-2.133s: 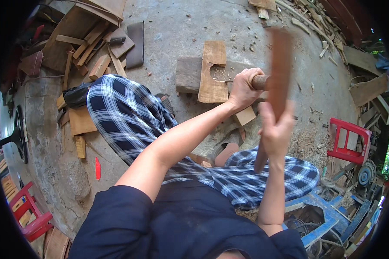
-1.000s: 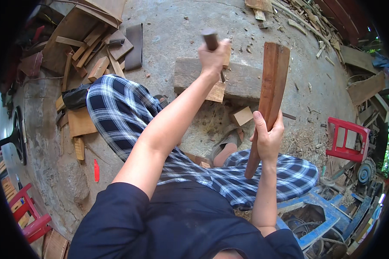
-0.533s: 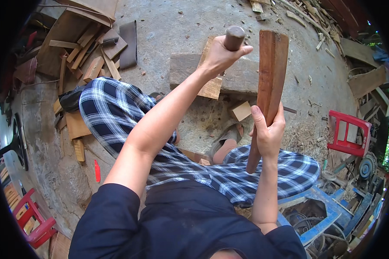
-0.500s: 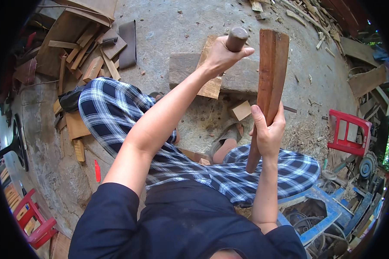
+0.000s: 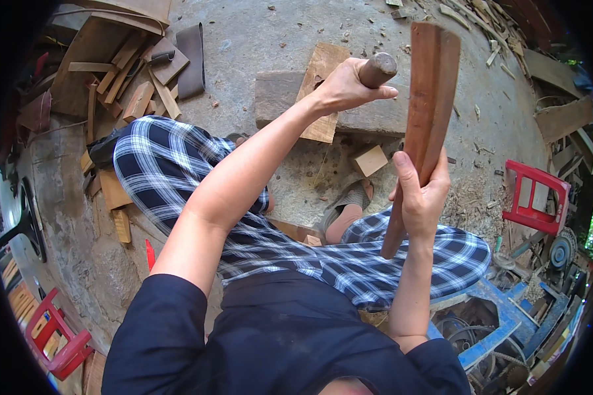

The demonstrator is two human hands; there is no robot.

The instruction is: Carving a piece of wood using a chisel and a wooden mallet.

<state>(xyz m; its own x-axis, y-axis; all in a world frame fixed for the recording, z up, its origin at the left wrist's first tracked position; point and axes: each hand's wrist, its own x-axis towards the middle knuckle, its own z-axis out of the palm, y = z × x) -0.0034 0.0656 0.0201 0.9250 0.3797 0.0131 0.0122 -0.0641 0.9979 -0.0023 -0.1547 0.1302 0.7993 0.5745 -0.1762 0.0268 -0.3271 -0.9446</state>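
Note:
My left hand (image 5: pixel 344 87) is closed round a chisel's thick round wooden handle (image 5: pixel 379 69), whose butt faces up; the blade is hidden beneath. Below this hand, a pale wooden board (image 5: pixel 321 128) with a dark spot or hole lies across a thick weathered timber block (image 5: pixel 375 113). My right hand (image 5: pixel 423 197) grips the narrow end of a long reddish-brown wooden mallet (image 5: pixel 431 92), shaped like a club. Its broad end is raised, to the right of the chisel handle and apart from it.
A small wood block (image 5: pixel 370 160) lies by my sandalled foot (image 5: pixel 349 207). Wood offcuts (image 5: pixel 138 99) pile up at the left. Red plastic stools (image 5: pixel 537 197) stand at both sides, and a blue metal machine frame (image 5: pixel 487 316) sits at the lower right. Shavings litter the concrete floor.
The mallet has gone up and to the right, its broad end looking larger. My left hand with the chisel has shifted slightly right and down.

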